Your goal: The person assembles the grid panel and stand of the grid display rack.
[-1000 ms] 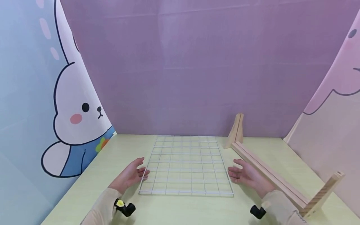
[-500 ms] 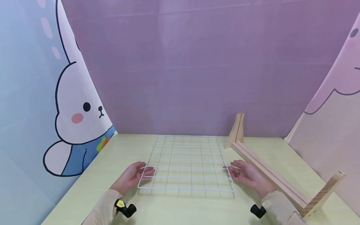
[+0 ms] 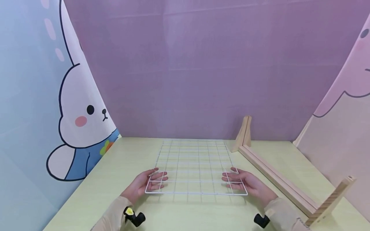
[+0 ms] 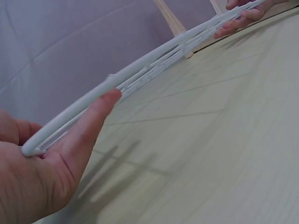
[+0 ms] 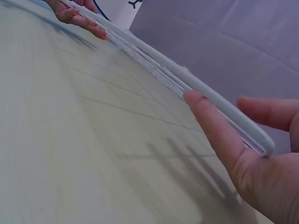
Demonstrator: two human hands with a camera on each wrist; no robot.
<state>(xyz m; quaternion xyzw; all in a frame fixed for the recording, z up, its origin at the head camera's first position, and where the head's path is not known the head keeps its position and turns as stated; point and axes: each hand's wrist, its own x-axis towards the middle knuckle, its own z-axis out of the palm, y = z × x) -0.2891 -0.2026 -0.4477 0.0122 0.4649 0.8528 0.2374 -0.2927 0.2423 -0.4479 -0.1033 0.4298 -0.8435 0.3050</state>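
A white wire grid panel (image 3: 196, 193) is between my two hands, its near edge raised off the table with a shadow beneath it. My left hand (image 3: 141, 184) holds the near left corner, fingers reaching under the wires and thumb above. On the opposite side my right hand (image 3: 252, 184) holds the near right corner in the same way. In both wrist views the panel's thick edge wire (image 4: 77, 106) passes between thumb and fingers. Whether the far edge touches the table cannot be told.
On the right of the pale table (image 3: 95, 186) lies a grooved wooden bar (image 3: 277, 179), with an upright wooden end piece (image 3: 243, 133) at its far end and another wooden piece (image 3: 330, 200) at its near end. A purple backdrop (image 3: 188, 80) stands behind.
My hands have moved inward from beside the panel to under its side edges and now hold it. The panel's near edge has risen off the table, and it has shifted slightly right.
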